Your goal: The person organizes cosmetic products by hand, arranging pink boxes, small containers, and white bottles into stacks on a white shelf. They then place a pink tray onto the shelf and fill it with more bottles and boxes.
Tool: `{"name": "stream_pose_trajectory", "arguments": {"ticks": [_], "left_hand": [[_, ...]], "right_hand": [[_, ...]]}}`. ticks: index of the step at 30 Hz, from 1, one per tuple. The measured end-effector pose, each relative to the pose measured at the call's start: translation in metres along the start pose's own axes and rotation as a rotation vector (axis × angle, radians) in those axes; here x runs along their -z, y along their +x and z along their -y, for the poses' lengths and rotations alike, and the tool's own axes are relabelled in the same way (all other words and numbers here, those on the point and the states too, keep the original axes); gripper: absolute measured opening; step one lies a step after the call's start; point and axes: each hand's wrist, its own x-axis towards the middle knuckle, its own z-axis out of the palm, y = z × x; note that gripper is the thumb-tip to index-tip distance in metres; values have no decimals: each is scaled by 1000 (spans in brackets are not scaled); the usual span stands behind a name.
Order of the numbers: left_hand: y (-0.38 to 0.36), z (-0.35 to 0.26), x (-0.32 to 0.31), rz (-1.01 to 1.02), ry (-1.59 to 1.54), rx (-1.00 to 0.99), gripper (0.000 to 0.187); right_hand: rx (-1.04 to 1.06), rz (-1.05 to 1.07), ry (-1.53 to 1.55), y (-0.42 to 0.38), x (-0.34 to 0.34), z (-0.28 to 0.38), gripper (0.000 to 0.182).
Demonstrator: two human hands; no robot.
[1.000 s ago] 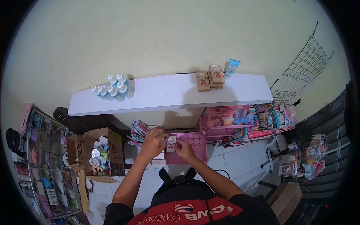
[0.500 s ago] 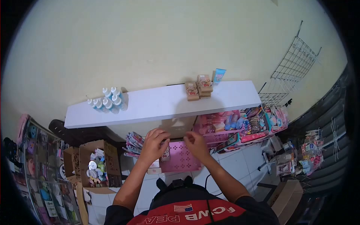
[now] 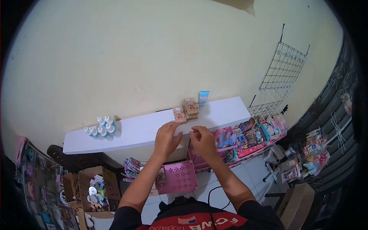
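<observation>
A person in a dark top with a red panel extends both hands toward a white shelf (image 3: pixel 138 132) along the wall. The left hand (image 3: pixel 167 138), fingers stretched and thumb apart, is just below a brown box (image 3: pixel 179 115) on the shelf; from here I cannot tell whether the fingertips touch it. The right hand (image 3: pixel 204 142), nearer the shelf's front edge, is loosely bent, a small gap between thumb and fingers, and I see nothing in its grip. Just beside the brown box rises a stack of similar boxes (image 3: pixel 191 107), with a blue tube (image 3: pixel 203 98) upright next to it. White-capped bottles (image 3: pixel 103 129) cluster toward the shelf's left end. Below the hands sits a pink basket (image 3: pixel 179 178), a small box (image 3: pixel 161 176) at its left side, partly hidden by the left forearm.
</observation>
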Motion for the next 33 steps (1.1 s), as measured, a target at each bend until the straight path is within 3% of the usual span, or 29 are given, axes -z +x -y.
{"name": "stream_pose_trajectory", "arguments": {"ticks": [7,9,15,23,33], "left_hand": [[15,8,-29,17,118,10,50],[16,6,-30,41,162,36,51],[17,7,-25,-8,208,88,46],[22,12,-17,77,136,289,39],[5,21,-1,-47,147,184,42]], "right_hand": [[-35,-41,-137,27,-9,-11,27],[122,-174,-279,42,-15,-17,31],[161,-202,-412,72,-30,-20,38],[75,-96,-444,86,-33,-21,40],[190,-228,-304,80,-24,-25,38]]}}
